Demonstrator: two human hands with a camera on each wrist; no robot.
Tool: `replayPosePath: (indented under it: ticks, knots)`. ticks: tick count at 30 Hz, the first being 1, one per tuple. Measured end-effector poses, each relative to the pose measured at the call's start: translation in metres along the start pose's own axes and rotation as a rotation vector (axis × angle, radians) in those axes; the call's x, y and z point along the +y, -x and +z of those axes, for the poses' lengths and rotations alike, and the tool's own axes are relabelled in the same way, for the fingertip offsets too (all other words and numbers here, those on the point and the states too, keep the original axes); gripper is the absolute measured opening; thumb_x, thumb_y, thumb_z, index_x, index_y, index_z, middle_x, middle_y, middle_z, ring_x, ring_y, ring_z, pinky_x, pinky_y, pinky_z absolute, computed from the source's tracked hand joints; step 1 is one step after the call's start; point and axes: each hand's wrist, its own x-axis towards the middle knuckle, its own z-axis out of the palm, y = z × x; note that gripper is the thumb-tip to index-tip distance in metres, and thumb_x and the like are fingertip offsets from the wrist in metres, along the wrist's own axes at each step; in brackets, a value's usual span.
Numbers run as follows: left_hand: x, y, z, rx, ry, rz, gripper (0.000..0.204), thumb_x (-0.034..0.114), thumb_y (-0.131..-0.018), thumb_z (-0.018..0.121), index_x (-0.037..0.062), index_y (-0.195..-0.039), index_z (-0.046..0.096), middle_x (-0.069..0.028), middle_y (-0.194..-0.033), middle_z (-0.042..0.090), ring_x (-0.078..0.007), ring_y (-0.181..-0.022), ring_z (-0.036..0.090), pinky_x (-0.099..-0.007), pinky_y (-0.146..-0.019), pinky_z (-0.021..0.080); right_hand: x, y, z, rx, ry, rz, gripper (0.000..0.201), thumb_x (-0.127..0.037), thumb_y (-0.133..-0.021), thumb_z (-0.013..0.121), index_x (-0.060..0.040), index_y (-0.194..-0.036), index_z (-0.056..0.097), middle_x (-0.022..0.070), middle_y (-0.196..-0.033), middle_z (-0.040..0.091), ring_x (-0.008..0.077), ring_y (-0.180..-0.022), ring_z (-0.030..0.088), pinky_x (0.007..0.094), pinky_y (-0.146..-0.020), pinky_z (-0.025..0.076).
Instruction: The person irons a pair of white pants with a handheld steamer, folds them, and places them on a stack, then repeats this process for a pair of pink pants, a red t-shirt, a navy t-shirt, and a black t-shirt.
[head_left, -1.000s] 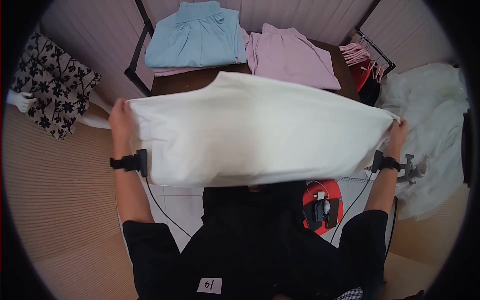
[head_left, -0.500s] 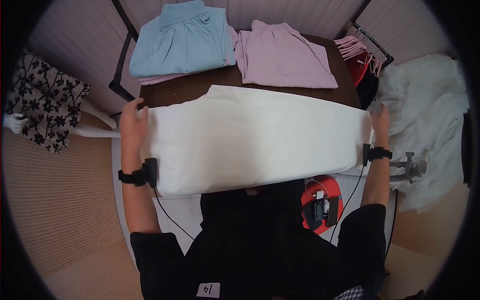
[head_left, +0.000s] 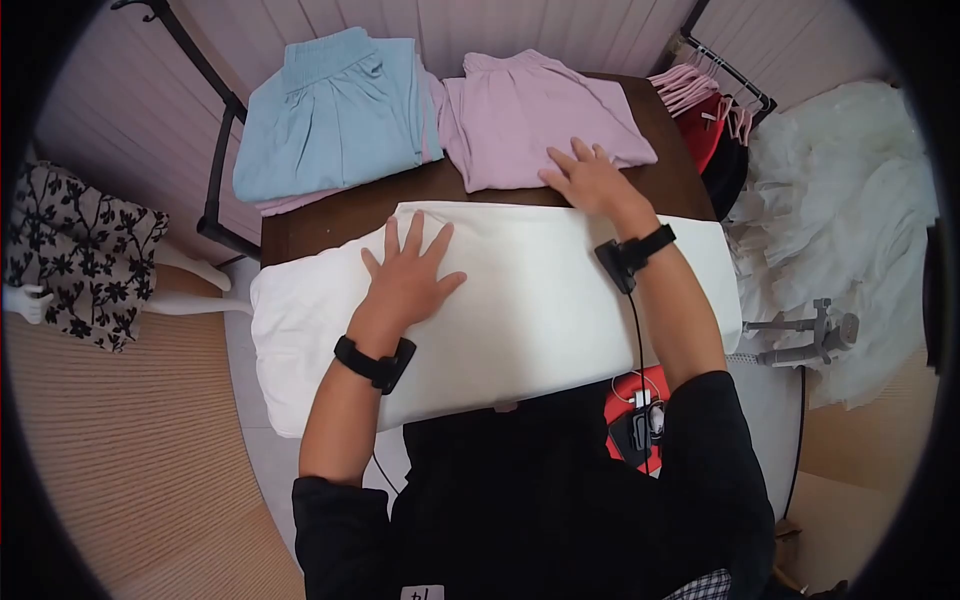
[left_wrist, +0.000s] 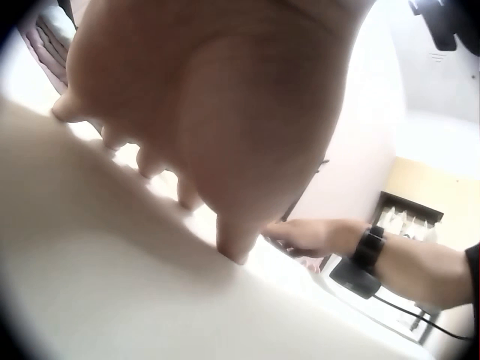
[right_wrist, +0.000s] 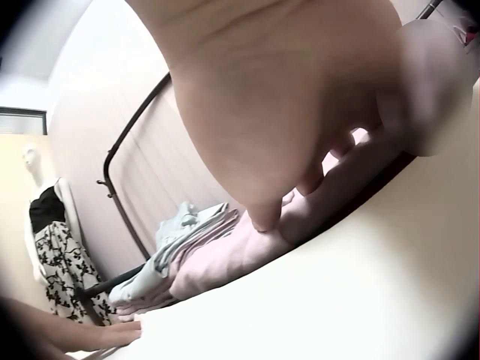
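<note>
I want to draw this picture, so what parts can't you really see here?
- Head view: the table under the white cloth is mostly covered by it.
- Head view: the red thing on the floor is half hidden by the person's arm and body.
- Left wrist view: the left hand is blurry and fills the frame.
- Right wrist view: the right hand blocks most of the pink garment.

White cloth (head_left: 520, 300) down, hands flat.

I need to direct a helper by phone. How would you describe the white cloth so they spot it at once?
Find the dark wooden table. The white cloth lies across its near edge, under the left hand. Unlike the folded blue garment and pink garment behind it, it is plain white and largest.
</note>
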Motion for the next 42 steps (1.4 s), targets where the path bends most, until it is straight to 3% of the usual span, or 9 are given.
replayPosePath:
  ticks: [2, 6, 13, 20, 22, 25, 32, 38, 42]
  knots:
    - [-0.001, -0.006, 0.002, 0.006, 0.01, -0.016, 0.069, 0.05, -0.091, 0.058, 0.0234, -0.15, 0.034, -0.0167, -0.16, 0.016, -0.0444, -0.147, 0.005, -0.0761, -0.105, 0.016, 0.027, -0.037, 0.019, 0.016, -0.054, -0.029, 0.065, -0.062, -0.094, 0.037, -0.0249, -0.148, 0.04, 0.019, -0.157, 0.025, 0.0523, -0.14, 0.021, 0.0608, -0.114, 0.02]
    - [-0.005, -0.026, -0.002, 0.006, 0.038, -0.059, 0.071, 0.057, -0.091, 0.054, 0.0288, -0.152, 0.031, -0.0115, -0.162, 0.012, -0.0415, -0.148, 0.0, -0.0755, -0.107, 0.01, 0.038, -0.074, 0.012, -0.022, -0.053, 0.028, 0.067, -0.062, -0.094, 0.036, -0.0247, -0.15, 0.037, 0.0188, -0.158, 0.023, 0.0482, -0.143, 0.02, 0.0588, -0.115, 0.019]
    - [-0.013, -0.036, -0.006, -0.012, 0.052, -0.075, 0.072, 0.057, -0.089, 0.057, 0.0323, -0.151, 0.031, -0.0089, -0.162, 0.012, -0.0398, -0.148, 0.001, -0.0747, -0.107, 0.009, 0.094, -0.005, -0.036, 0.043, -0.675, -0.123, 0.048, -0.019, -0.092, 0.059, -0.0028, -0.136, 0.052, 0.0186, -0.141, 0.05, 0.0262, -0.132, 0.046, 0.0325, -0.11, 0.033]
    - [-0.009, -0.036, -0.014, -0.025, 0.038, -0.086, 0.071, 0.051, -0.087, 0.062, 0.0298, -0.149, 0.036, -0.0107, -0.161, 0.016, -0.0409, -0.148, 0.006, -0.0762, -0.105, 0.013, 0.241, 0.111, -0.014, 0.055, -0.192, 0.113, 0.057, 0.005, -0.071, 0.052, 0.0, -0.128, 0.055, 0.0195, -0.129, 0.059, 0.0323, -0.121, 0.056, 0.0365, -0.1, 0.045]
    - [-0.016, -0.041, -0.01, 0.03, 0.018, -0.061, 0.062, 0.04, -0.089, 0.064, 0.0232, -0.145, 0.043, -0.0135, -0.158, 0.025, -0.0428, -0.145, 0.018, -0.0753, -0.103, 0.023, 0.268, 0.124, -0.004, 0.042, -0.385, 0.205, 0.058, 0.006, -0.072, 0.05, 0.0, -0.129, 0.054, 0.0194, -0.129, 0.059, 0.0316, -0.119, 0.056, 0.036, -0.099, 0.045]
    - [-0.039, -0.059, 0.008, 0.553, 0.173, 0.013, 0.044, 0.018, -0.089, 0.063, 0.009, -0.13, 0.053, -0.0162, -0.136, 0.052, -0.0411, -0.122, 0.048, -0.0588, -0.095, 0.043, 0.279, 0.138, 0.003, 0.014, -0.684, 0.3, 0.06, 0.006, -0.071, 0.049, 0.0001, -0.131, 0.053, 0.0188, -0.127, 0.059, 0.0301, -0.115, 0.057, 0.0349, -0.096, 0.045]
    - [-0.051, -0.078, -0.011, 0.384, 0.158, -0.216, 0.036, 0.018, -0.085, 0.065, 0.0116, -0.12, 0.061, -0.0149, -0.122, 0.058, -0.0371, -0.111, 0.054, -0.0534, -0.091, 0.046, 0.298, 0.13, -0.015, -0.255, -0.356, 0.335, 0.052, -0.007, -0.063, 0.06, 0.0019, -0.114, 0.064, 0.0162, -0.105, 0.068, 0.0272, -0.098, 0.064, 0.0348, -0.088, 0.049]
    - [-0.057, -0.082, -0.014, 0.402, 0.48, -0.164, 0.017, 0.012, -0.083, 0.066, 0.0041, -0.097, 0.059, -0.0189, -0.099, 0.064, -0.038, -0.096, 0.061, -0.0438, -0.082, 0.048, 0.294, 0.108, -0.042, -0.044, -0.106, 0.302, 0.037, -0.012, -0.065, 0.065, 0.0023, -0.1, 0.067, 0.0186, -0.091, 0.068, 0.03, -0.089, 0.066, 0.0388, -0.076, 0.05]
    - [-0.058, -0.087, -0.016, 0.61, 0.527, -0.154, 0.017, 0.008, -0.081, 0.065, 0.0008, -0.093, 0.056, -0.0172, -0.082, 0.061, -0.0342, -0.077, 0.058, -0.0388, -0.073, 0.047, 0.291, 0.069, -0.041, 0.363, 0.028, 0.179, 0.014, -0.007, -0.073, 0.063, -0.0001, -0.085, 0.063, 0.019, -0.09, 0.064, 0.0412, -0.089, 0.061, 0.046, -0.081, 0.05]
